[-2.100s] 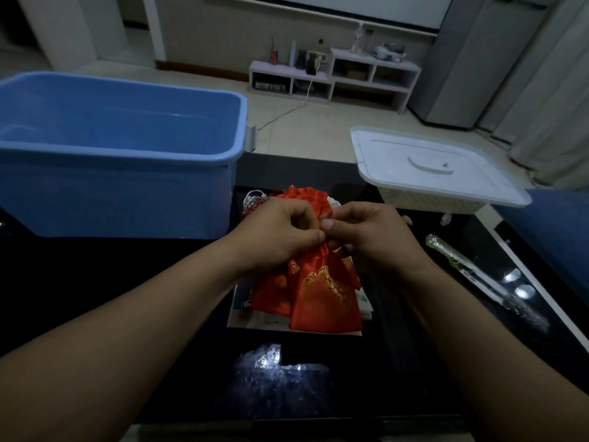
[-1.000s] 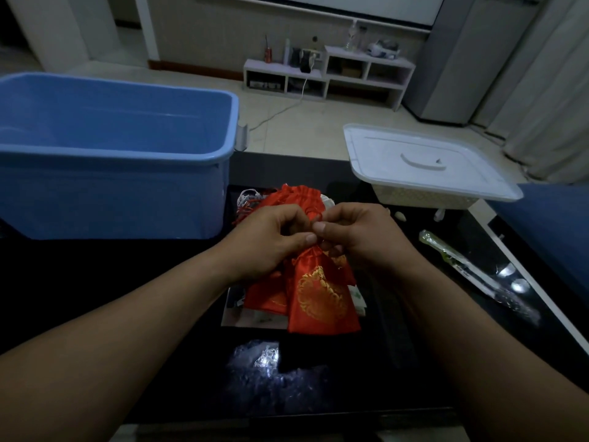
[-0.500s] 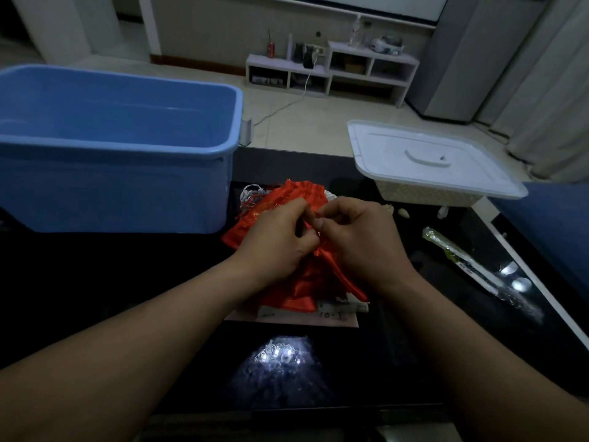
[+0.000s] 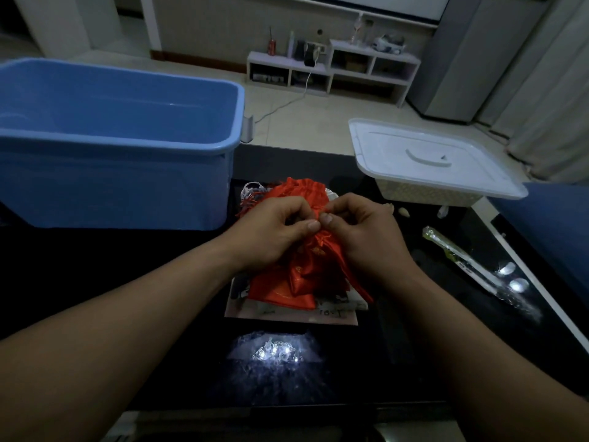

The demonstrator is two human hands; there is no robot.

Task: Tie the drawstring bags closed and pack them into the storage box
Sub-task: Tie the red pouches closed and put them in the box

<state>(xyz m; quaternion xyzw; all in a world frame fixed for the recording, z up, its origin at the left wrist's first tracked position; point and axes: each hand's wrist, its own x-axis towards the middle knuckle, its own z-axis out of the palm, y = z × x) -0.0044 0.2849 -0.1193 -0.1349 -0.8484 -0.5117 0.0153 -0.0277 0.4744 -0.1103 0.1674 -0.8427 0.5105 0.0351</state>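
Observation:
A red drawstring bag with gold embroidery hangs between my hands over a pile of more red bags at the middle of the black table. My left hand and my right hand meet thumb to thumb at the bag's gathered neck, each pinching its red drawstring. The cord itself is mostly hidden by my fingers. The open blue storage box stands at the left; what I see of its inside is bare.
A white lidded basket sits at the right rear. A long clear wrapped packet lies on the table's right side. Papers lie under the bags. The glossy black table reflects a ceiling light near its front edge.
The bag was hanging flat between my hands, then got bunched up at its neck. My hands stay together at the drawstring, now slightly lower over the pile.

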